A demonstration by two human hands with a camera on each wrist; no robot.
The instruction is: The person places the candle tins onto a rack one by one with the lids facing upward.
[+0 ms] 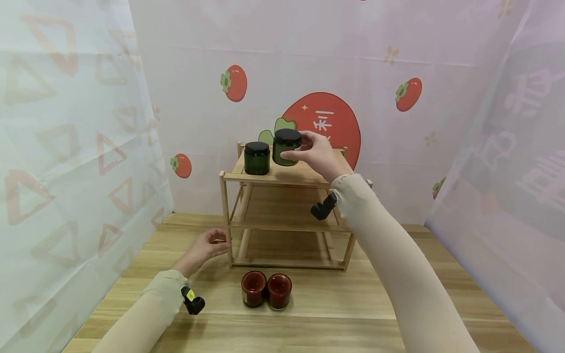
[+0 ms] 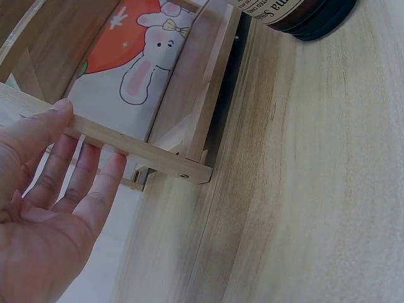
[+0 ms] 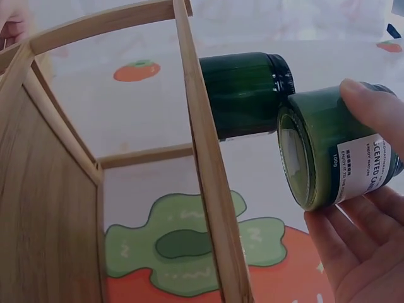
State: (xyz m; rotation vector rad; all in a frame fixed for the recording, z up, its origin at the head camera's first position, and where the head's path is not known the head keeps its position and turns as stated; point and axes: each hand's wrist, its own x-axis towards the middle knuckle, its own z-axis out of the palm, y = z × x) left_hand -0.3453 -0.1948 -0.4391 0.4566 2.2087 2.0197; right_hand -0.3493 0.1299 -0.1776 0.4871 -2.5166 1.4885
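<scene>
Post of wooden rack (image 1: 284, 227) pinched between thumb and fingers of left hand (image 1: 204, 251). Right of those fingers: red jars (image 1: 253, 290), label partly reading "rma". Left of right fingers: lidded green jar (image 1: 257, 160). Right hand (image 1: 321, 156) pinches matching jar (image 1: 284, 144) above top shelf: translucent green, black lid, white label, "ENJOY NATURE", "100g".

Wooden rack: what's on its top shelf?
A dark-lidded green jar stands there; the right hand holds a second jar over the top shelf. Whatever is directly behind them is hidden.
</scene>
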